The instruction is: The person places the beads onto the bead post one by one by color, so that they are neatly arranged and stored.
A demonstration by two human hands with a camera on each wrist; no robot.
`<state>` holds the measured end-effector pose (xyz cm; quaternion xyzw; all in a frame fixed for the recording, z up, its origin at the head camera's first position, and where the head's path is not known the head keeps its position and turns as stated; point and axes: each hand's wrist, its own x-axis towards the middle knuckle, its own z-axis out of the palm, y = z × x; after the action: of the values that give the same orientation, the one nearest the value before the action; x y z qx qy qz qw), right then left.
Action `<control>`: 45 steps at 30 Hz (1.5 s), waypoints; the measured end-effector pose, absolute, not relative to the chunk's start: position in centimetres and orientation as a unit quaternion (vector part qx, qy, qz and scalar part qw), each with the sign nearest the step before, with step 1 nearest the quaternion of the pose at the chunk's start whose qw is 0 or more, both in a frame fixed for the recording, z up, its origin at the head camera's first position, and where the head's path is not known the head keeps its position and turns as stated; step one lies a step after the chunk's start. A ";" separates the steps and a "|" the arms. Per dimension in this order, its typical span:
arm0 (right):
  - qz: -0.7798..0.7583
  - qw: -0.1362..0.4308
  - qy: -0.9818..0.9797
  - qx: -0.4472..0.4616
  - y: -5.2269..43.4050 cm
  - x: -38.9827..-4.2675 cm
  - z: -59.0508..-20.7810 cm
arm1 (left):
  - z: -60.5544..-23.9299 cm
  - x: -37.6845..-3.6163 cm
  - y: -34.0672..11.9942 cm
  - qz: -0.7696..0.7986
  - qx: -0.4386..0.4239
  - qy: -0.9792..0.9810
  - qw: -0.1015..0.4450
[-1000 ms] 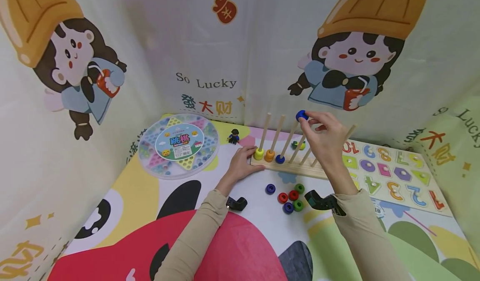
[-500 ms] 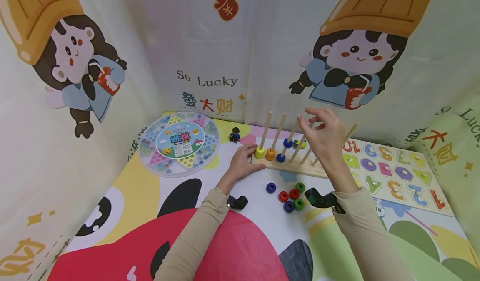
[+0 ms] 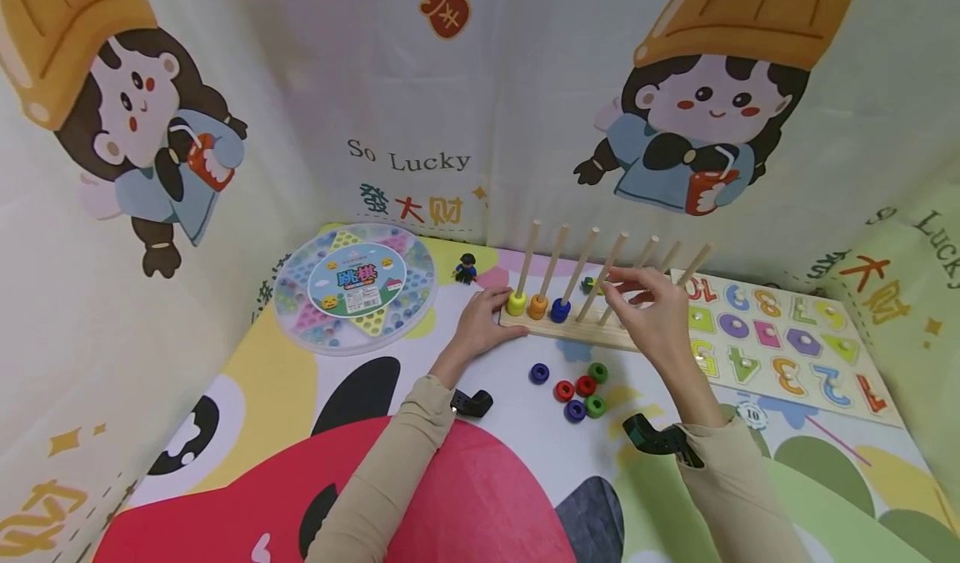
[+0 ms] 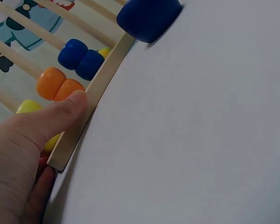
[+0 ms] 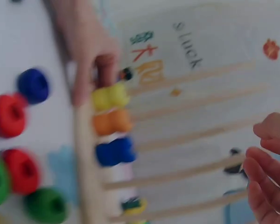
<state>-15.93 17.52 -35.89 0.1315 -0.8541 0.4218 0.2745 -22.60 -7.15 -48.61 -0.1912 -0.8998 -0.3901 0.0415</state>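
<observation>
A wooden peg rack (image 3: 577, 334) with several upright pegs stands toward the back. Its three leftmost pegs carry stacked yellow beads (image 3: 516, 304), orange beads (image 3: 537, 307) and blue beads (image 3: 560, 310). My left hand (image 3: 483, 325) grips the rack's left end; in the left wrist view the thumb lies along the front by the orange beads (image 4: 60, 85), other fingers behind. My right hand (image 3: 652, 309) hovers at the middle pegs, fingers loosely bent with nothing between them. Loose red beads (image 3: 564, 391), green beads (image 3: 597, 372) and dark blue-purple beads (image 3: 539, 373) lie in front.
A round Chinese checkers box (image 3: 356, 288) lies at the back left, with a small toy figure (image 3: 466, 268) beside it. A number puzzle board (image 3: 795, 346) lies at the right. A printed cloth wall (image 3: 390, 87) rises close behind the rack.
My right hand let go of a blue bead at the third peg's top; the bead slid down onto the other blue one. The hand then moved lower. My left hand kept its grip.
</observation>
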 end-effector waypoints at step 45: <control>0.434 0.103 -0.878 0.171 21.1 -12.8 -43.7 | -48.5 -22.3 -7.1 -0.405 -0.194 -0.892 0.057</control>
<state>-12.84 21.13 -43.71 0.1705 -0.8784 0.4344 0.1031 -22.33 -7.07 -48.54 -0.1940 -0.8917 -0.4051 0.0567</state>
